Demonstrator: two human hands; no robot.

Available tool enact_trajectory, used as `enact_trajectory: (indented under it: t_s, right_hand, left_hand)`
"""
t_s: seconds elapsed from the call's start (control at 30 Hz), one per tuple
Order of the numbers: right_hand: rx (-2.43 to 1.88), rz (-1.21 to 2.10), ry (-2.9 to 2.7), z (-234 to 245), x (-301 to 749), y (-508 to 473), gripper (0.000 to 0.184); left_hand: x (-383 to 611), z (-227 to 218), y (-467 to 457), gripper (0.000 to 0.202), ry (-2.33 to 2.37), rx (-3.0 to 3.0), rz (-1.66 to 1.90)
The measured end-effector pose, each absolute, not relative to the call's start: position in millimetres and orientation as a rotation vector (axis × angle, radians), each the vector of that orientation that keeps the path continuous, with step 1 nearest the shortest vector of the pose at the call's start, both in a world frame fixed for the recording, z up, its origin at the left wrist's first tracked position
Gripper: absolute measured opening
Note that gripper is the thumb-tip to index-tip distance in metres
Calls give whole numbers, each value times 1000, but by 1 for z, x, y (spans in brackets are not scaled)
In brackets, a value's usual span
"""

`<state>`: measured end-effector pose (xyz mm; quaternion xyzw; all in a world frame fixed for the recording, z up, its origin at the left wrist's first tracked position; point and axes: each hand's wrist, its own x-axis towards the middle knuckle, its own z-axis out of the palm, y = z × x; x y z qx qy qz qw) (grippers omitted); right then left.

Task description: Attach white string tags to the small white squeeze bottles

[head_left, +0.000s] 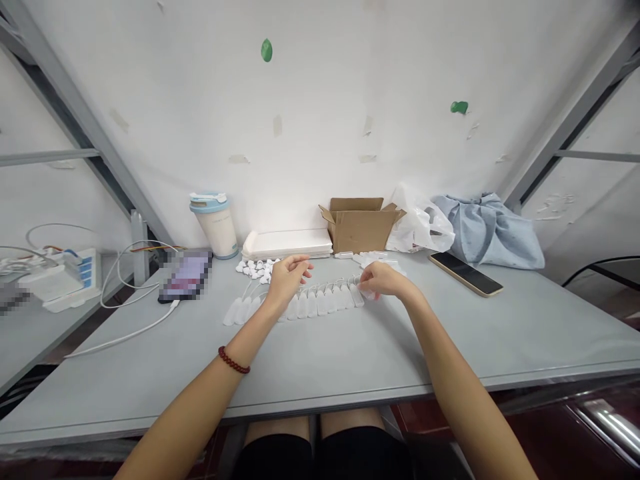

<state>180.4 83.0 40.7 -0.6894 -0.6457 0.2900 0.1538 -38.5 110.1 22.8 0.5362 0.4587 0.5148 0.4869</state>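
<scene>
A row of small translucent white tube-like pieces with thin strings or stems at their tops lies across the middle of the table. At the row's right end, my right hand is closed with its fingertips down on one such translucent piece. My left hand hovers over the left part of the row, fingers loosely bent and apart, with nothing visible in them. Its forearm hides some of the pieces. Just left of that hand is a pile of small white caps. More translucent pieces lie behind my right hand.
Along the wall stand a blue-lidded cup, a stack of white flat boxes, an open cardboard box, a white plastic bag and a blue cloth bag. Phones lie at right and, cabled, at left.
</scene>
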Motion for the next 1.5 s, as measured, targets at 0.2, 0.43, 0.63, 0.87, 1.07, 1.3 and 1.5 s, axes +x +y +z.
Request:
enact_trajectory:
  t_s: [0.2, 0.43, 0.63, 0.87, 1.07, 1.3, 1.5]
  right_hand:
    - [-1941, 829, -1862, 38, 184, 84, 8]
    - [-2106, 513, -1842, 36, 193, 89, 16]
    - [-2235, 138, -1800, 31, 201, 93, 20]
    - [-2310, 156, -1853, 32, 199, 90, 8]
    - [-2350, 206, -1885, 31, 196, 91, 17]
    - [-2109, 126, -1841, 26, 201, 98, 18]
    - [-1516, 275, -1556, 26, 186, 102, 22]
  left_hand:
    - [-40, 22, 112, 23, 1136, 1289, 1255]
    - [-58, 19, 132, 22, 1262, 1334, 1337]
    - [-77, 9, 148, 10, 1437, 1688, 1267]
    - [-81, 9, 146, 22, 1382, 2394, 1004]
    - [-78, 6, 146, 33, 1358, 2830, 605]
    - [-78, 12, 143, 39, 1388, 2773, 740]
    - [-67, 31, 128, 30, 1232, 1873, 1257]
